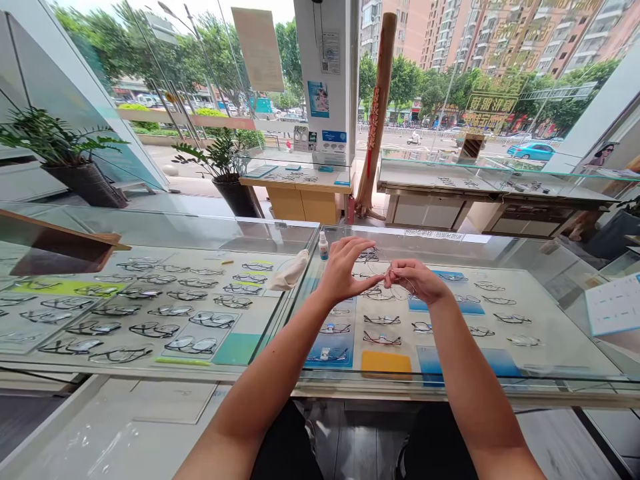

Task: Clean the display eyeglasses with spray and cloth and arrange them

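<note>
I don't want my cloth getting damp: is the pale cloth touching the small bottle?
Apart: the head view shows a visible gap between the pale cloth's right edge and the small bottle.

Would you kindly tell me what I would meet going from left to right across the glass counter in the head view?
Brown board, pale cloth, small bottle, left hand, right hand, white card.

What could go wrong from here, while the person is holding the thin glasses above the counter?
The thin glasses might slip from the right hand and strike the glass counter below. Their slender frame could perhaps bend if the fingers press too hard. The small spray bottle stands upright near the left hand, so a wide movement might knock it over.
</note>
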Demonstrator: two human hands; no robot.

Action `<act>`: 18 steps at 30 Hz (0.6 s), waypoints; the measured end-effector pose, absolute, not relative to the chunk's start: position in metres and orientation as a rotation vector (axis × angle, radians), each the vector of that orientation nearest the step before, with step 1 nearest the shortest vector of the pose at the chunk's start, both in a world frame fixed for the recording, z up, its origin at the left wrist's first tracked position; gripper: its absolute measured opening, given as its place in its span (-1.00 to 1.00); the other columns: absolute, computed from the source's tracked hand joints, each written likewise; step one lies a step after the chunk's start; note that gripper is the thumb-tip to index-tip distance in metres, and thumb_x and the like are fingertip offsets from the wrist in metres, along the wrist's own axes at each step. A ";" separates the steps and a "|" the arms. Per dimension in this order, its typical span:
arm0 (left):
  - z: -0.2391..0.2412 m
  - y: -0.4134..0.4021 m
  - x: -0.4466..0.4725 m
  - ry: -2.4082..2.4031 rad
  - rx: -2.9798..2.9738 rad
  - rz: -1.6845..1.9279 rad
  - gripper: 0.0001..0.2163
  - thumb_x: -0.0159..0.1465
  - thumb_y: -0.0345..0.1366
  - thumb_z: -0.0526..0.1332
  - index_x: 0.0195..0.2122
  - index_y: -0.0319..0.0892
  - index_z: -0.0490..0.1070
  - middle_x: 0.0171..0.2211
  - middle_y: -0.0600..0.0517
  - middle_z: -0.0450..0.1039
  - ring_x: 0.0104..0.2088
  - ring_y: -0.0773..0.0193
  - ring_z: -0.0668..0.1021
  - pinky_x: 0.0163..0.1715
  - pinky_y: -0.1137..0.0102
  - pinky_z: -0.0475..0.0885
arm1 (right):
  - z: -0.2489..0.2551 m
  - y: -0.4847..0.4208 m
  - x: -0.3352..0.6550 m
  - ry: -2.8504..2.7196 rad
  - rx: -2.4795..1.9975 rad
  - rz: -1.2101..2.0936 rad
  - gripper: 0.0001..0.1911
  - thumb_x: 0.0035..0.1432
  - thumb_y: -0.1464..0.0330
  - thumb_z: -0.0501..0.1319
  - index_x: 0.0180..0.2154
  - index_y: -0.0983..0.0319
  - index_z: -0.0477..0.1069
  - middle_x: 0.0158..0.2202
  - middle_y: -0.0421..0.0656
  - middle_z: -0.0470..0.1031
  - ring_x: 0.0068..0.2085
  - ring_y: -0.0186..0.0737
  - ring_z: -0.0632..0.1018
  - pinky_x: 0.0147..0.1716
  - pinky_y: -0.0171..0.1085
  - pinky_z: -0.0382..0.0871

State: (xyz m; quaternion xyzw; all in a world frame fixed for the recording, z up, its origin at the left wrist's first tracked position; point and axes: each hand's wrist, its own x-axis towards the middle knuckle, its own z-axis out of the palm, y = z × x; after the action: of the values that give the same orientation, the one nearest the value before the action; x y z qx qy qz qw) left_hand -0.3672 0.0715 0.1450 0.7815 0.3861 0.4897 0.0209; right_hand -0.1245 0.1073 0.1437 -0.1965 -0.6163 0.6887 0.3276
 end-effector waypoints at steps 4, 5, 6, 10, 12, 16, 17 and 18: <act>0.144 0.069 -0.365 1.134 2.422 1.564 -0.45 0.23 0.00 0.50 0.20 -0.06 0.53 0.12 -0.16 0.63 0.14 -0.13 0.59 0.21 0.04 0.36 | 0.143 0.108 -0.123 -1.620 -0.501 1.794 -0.68 0.23 0.11 0.47 -0.39 0.20 0.60 -0.36 -0.10 0.64 -0.23 -0.09 0.65 -0.01 -0.06 0.53; 0.143 0.069 -0.364 1.131 2.424 1.574 -0.47 0.26 0.00 0.48 0.20 -0.07 0.52 0.11 -0.15 0.63 0.11 -0.10 0.61 0.18 0.05 0.39 | 0.143 0.108 -0.122 -1.629 -0.508 1.777 -0.67 0.25 0.08 0.45 -0.37 0.20 0.61 -0.34 -0.09 0.65 -0.21 -0.09 0.66 0.00 -0.06 0.53; 0.143 0.070 -0.364 1.134 2.428 1.590 -0.48 0.28 0.01 0.47 0.19 -0.07 0.51 0.09 -0.15 0.64 0.09 -0.08 0.63 0.15 0.06 0.42 | 0.144 0.108 -0.122 -1.641 -0.515 1.758 -0.64 0.28 0.04 0.42 -0.34 0.20 0.64 -0.31 -0.08 0.66 -0.19 -0.08 0.66 0.01 -0.06 0.53; 0.141 0.073 -0.365 1.203 2.410 1.722 -0.51 0.32 0.03 0.44 0.17 -0.07 0.48 0.07 -0.12 0.64 0.08 -0.03 0.65 0.11 0.08 0.49 | 0.145 0.109 -0.119 -1.618 -0.569 1.605 -0.53 0.39 -0.09 0.26 -0.12 0.15 0.67 -0.13 -0.05 0.70 -0.04 -0.04 0.67 0.06 -0.08 0.51; 0.141 0.075 -0.366 1.256 2.339 1.819 -0.51 0.32 0.04 0.45 0.17 -0.07 0.47 0.07 -0.11 0.64 0.08 -0.01 0.64 0.11 0.08 0.51 | 0.145 0.110 -0.119 -1.577 -0.593 1.466 -0.52 0.39 -0.11 0.23 0.00 0.10 0.64 -0.03 -0.07 0.69 0.05 -0.03 0.65 0.10 -0.08 0.48; 0.140 0.078 -0.366 1.347 2.092 1.987 -0.49 0.31 0.05 0.47 0.17 -0.08 0.46 0.07 -0.11 0.62 0.07 0.03 0.64 0.08 0.13 0.53 | 0.143 0.111 -0.122 -1.614 -0.570 1.240 -0.45 0.33 -0.14 0.27 0.14 0.06 0.55 -0.03 -0.09 0.62 0.09 -0.01 0.60 0.20 -0.02 0.43; 0.139 0.078 -0.366 1.361 2.031 2.011 -0.48 0.31 0.05 0.47 0.17 -0.09 0.46 0.07 -0.12 0.62 0.07 0.04 0.64 0.06 0.14 0.53 | 0.142 0.111 -0.123 -1.626 -0.572 1.186 -0.42 0.30 -0.14 0.30 0.16 0.06 0.53 -0.07 -0.10 0.59 0.06 0.00 0.60 0.20 0.00 0.44; 0.138 0.079 -0.365 1.371 1.974 2.028 -0.48 0.31 0.06 0.47 0.17 -0.09 0.46 0.07 -0.13 0.62 0.07 0.04 0.64 0.05 0.15 0.53 | 0.142 0.111 -0.125 -1.629 -0.579 1.125 -0.40 0.27 -0.14 0.33 0.16 0.06 0.50 -0.11 -0.11 0.56 0.03 0.00 0.59 0.20 0.02 0.44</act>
State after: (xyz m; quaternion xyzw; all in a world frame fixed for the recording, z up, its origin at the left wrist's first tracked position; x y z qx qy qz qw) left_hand -0.3648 0.0787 0.1378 0.6276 0.4360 0.6450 -0.0016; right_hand -0.1252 0.1106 0.1421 -0.2410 -0.6776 0.4681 0.5134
